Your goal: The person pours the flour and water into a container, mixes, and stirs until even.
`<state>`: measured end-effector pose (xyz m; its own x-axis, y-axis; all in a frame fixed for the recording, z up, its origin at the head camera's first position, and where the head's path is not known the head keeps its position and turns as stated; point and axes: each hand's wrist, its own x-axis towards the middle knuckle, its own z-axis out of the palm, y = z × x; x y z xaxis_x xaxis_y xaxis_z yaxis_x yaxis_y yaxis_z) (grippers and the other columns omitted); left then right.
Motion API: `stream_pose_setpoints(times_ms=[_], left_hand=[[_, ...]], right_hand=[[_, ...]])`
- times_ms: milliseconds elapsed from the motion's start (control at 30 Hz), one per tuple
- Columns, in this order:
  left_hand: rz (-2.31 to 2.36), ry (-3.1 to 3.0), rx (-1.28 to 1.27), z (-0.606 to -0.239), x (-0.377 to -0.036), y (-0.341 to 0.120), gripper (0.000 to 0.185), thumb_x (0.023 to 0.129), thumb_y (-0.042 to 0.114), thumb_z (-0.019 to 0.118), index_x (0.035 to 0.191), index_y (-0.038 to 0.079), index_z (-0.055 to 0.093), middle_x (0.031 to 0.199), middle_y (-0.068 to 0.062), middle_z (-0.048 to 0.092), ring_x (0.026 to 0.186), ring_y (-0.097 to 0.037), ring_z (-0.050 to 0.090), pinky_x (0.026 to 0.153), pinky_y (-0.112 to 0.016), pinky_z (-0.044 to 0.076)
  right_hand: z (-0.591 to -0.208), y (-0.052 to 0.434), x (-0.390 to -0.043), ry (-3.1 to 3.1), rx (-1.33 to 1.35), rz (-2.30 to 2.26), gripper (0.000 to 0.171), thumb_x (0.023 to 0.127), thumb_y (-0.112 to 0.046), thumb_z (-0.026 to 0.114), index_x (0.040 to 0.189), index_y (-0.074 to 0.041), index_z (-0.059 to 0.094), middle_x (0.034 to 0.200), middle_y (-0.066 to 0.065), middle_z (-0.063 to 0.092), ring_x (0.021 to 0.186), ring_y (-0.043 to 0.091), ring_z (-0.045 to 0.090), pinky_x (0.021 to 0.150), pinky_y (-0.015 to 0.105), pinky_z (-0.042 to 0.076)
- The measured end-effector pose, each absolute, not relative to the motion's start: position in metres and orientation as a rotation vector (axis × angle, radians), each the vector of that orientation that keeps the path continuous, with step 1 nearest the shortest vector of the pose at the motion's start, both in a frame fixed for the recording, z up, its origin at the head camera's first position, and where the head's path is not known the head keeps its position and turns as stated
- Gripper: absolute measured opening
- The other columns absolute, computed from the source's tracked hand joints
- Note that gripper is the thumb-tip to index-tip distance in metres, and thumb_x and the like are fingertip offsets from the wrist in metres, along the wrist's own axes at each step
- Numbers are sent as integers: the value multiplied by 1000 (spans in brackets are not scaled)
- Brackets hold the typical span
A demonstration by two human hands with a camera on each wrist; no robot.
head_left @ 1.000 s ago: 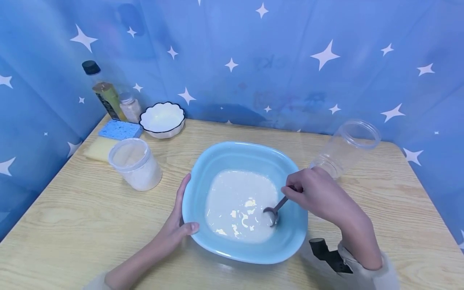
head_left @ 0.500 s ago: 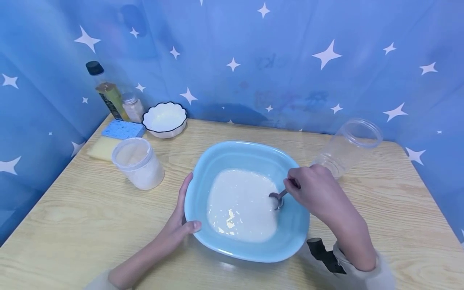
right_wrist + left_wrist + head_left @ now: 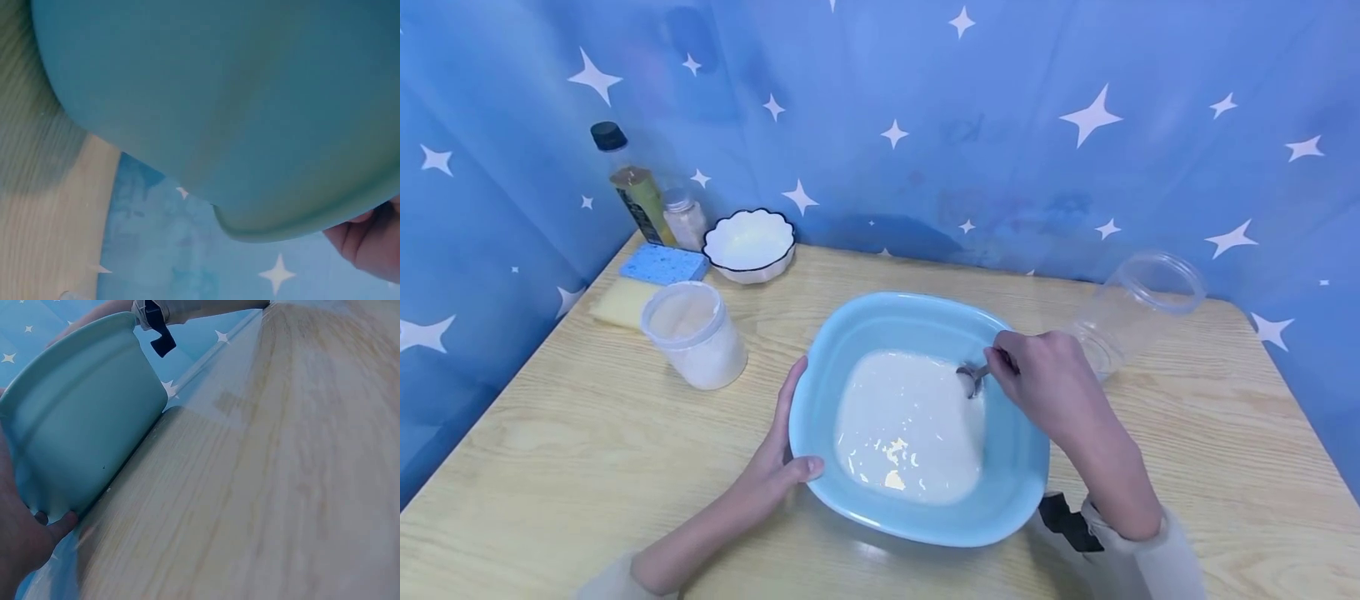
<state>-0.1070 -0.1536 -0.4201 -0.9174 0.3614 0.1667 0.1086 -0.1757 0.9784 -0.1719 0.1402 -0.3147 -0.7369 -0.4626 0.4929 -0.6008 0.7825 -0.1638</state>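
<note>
A light blue basin (image 3: 917, 313) with rounded corners stands on the wooden table, holding a milky white liquid (image 3: 910, 425). My left hand (image 3: 778, 454) holds the basin at its left side, the thumb at the rim and the other fingers along the outer wall. In the left wrist view that hand (image 3: 25, 534) shows low on the basin's outside (image 3: 87, 412). Over the basin's right rim, my right hand (image 3: 1048, 383) grips the dark handle of a small spoon (image 3: 973, 377). Its bowl touches the liquid near the far right inner wall and is partly sunk.
At the left stand a tub of white powder (image 3: 696, 337), a blue sponge (image 3: 664, 264), a yellow sponge (image 3: 623, 302), an oil bottle (image 3: 643, 200), a small jar (image 3: 685, 221) and a scalloped white bowl (image 3: 750, 242). A clear plastic jar (image 3: 1138, 308) stands behind my right hand.
The spoon has moved away from me along the basin's right inner wall, with my right hand shifting slightly. My left hand keeps its hold on the basin. The head view has shifted a little.
</note>
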Motion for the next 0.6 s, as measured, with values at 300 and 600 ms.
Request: stream_pose_setpoints(times_ms=[300, 600], left_hand=[[2225, 1890, 561, -421, -108, -154, 94, 78, 9, 56, 149, 32, -2, 152, -8, 7, 125, -47, 30, 80, -43, 52], [2228, 1886, 572, -421, -108, -153, 95, 78, 8, 56, 149, 29, -3, 152, -8, 6, 125, -48, 28, 80, -43, 52]], right_hand=[[-320, 142, -178, -2531, 812, 535, 16, 82, -2, 65, 68, -6, 60, 49, -7, 34, 41, 5, 29, 38, 21, 27], [-297, 156, -166, -2531, 740, 600, 13, 82, -4, 66, 71, -10, 65, 49, -11, 33, 40, 3, 27, 38, 20, 24]])
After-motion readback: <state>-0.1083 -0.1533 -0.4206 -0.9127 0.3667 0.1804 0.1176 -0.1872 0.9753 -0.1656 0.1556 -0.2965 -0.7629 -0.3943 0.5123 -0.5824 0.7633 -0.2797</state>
